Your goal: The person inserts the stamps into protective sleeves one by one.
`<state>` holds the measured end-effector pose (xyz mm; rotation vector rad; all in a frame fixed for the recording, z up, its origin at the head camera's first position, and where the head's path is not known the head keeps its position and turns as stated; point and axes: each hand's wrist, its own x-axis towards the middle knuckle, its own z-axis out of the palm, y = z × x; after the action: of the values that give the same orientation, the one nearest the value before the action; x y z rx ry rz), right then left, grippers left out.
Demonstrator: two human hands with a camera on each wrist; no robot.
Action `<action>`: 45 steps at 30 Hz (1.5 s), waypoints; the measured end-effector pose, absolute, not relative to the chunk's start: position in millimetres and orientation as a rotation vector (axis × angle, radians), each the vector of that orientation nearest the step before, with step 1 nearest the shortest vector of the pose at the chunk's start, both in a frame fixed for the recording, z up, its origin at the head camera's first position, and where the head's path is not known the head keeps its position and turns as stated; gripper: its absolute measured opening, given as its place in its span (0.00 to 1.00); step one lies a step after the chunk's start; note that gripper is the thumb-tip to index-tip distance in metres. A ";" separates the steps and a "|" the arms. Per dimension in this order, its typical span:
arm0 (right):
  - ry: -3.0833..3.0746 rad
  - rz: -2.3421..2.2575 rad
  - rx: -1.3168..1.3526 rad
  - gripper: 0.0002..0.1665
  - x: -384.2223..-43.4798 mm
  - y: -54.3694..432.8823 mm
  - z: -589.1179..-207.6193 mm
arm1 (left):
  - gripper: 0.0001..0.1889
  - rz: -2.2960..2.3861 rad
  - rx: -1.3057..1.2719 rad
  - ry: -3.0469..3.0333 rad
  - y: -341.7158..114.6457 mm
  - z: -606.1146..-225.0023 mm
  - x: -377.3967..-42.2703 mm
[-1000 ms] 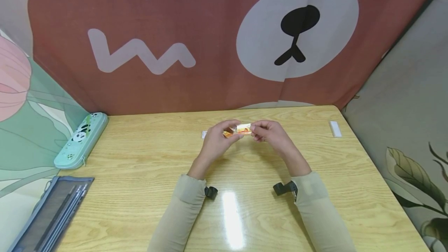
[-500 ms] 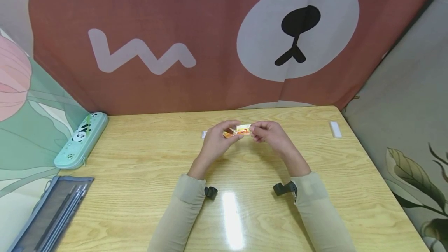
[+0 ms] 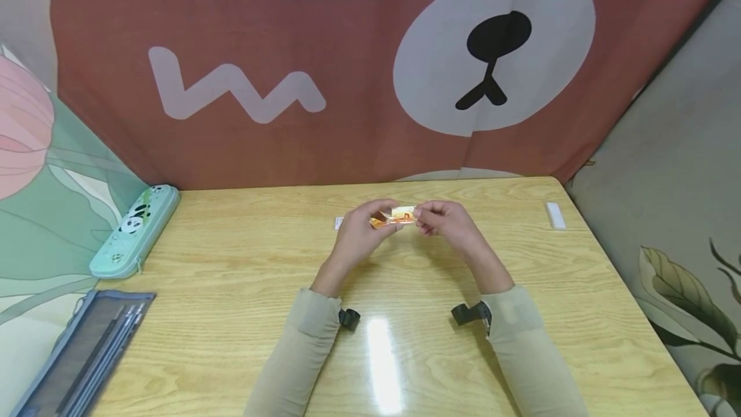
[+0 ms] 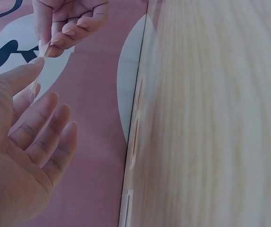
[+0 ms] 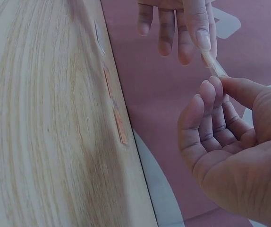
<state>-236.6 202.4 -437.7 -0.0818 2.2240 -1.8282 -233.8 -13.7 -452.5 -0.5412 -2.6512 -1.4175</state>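
Both hands work on one small, thin, pale strip (image 5: 215, 65), see-through in part, raised above the table near its back edge. My left hand (image 3: 360, 230) pinches one end between thumb and index finger, its other fingers spread. The opposite end is pinched by my right hand (image 3: 450, 224), its remaining fingers curled loosely. I cannot tell what kind of strip it is. In the head view an orange-and-cream printed piece (image 3: 403, 214) shows between the hands. Flat orange pieces (image 5: 120, 125) lie on the table in the right wrist view, with a whitish piece (image 5: 99, 38) in line.
A white block (image 3: 556, 216) lies at the table's back right. Along the left side are a mint panda-print pencil case (image 3: 136, 233) and a mesh pouch (image 3: 87, 352) holding long thin things. A printed cloth (image 3: 260, 147) hangs behind the wooden table (image 3: 220, 314).
The hands keep almost the same place and hold. The head view shifts very slightly, and the shine on the printed piece between the hands varies.
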 end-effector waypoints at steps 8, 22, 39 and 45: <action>2.218 -1.829 -0.074 0.21 -236.1 201.4 -438.5 | 0.20 -1.410 -0.545 -2.645 -14.6 -452.6 -233.6; 2.205 -1.854 -0.071 0.19 -236.1 199.3 -438.5 | 0.20 -1.430 -0.550 -2.637 -14.8 -452.4 -234.8; 2.211 -1.838 -0.066 0.17 -236.3 197.2 -439.9 | 0.21 -1.394 -0.550 -2.652 -17.4 -452.8 -235.1; 2.222 -1.829 -0.077 0.17 -236.2 197.3 -441.5 | 0.21 -1.378 -0.559 -2.654 -18.0 -452.5 -234.6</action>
<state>-236.2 197.3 -441.5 -0.0772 2.2217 -1.8290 -234.6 -18.0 -452.5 -0.5586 -2.6541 -1.3777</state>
